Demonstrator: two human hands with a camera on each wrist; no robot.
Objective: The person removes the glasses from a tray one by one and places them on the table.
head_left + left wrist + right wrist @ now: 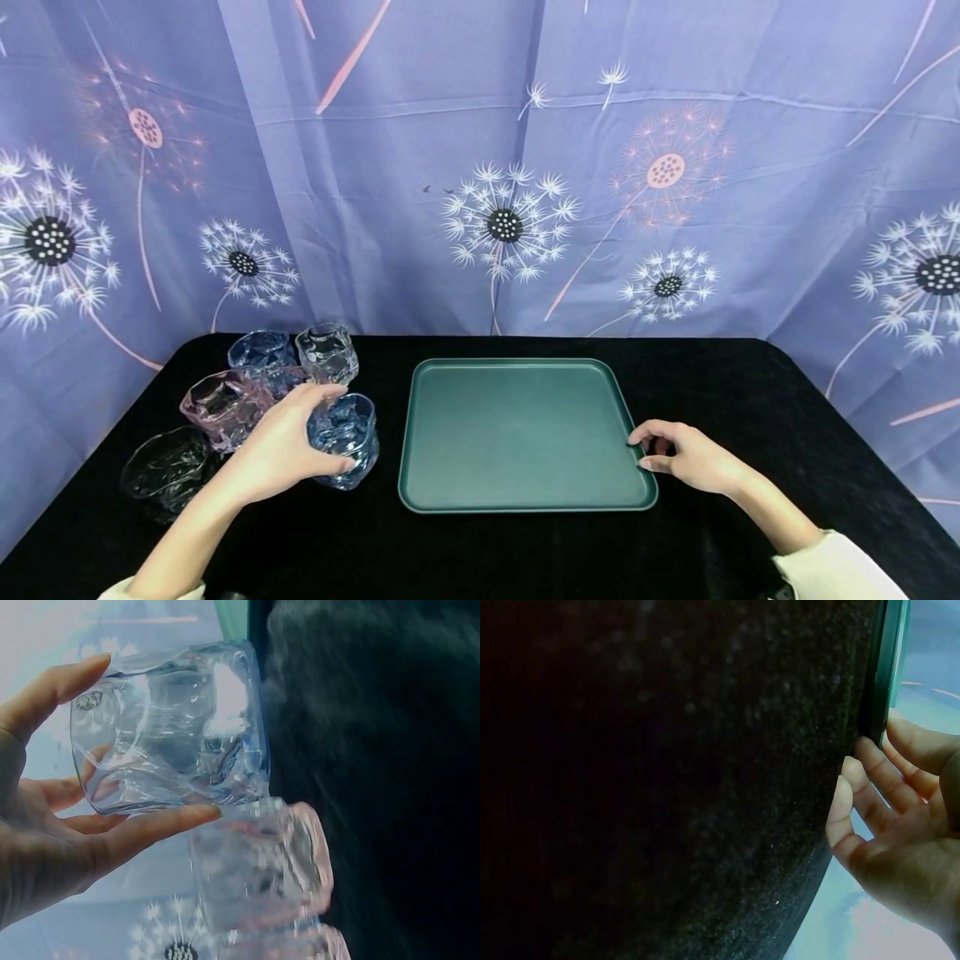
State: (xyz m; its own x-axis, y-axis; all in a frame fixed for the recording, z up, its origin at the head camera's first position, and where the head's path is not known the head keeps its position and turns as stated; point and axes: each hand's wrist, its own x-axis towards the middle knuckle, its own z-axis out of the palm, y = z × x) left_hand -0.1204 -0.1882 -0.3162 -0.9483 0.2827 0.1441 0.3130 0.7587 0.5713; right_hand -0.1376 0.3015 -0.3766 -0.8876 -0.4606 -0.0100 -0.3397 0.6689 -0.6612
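My left hand (pixel 279 446) grips a blue-tinted drinking glass (pixel 348 437) with wavy walls, to the left of the green tray (pixel 525 433). Seen from the left wrist, the thumb lies along one side of the glass (pixel 176 739) and the fingers along the other. On the tray's right side, my right hand (pixel 693 458) pinches the rim. The right wrist view has the thumb on the tray edge (pixel 890 667), with a fingertip at its underside and the other fingers loosely bent over the black cloth.
Behind my left hand stand more glasses: a blue one (pixel 262 350), a clear one (pixel 328 354), a pink one (pixel 225 408) and a dark one (pixel 168 467). Black cloth (pixel 525 554) covers the table. A purple dandelion-print curtain (pixel 405 250) hangs at the back.
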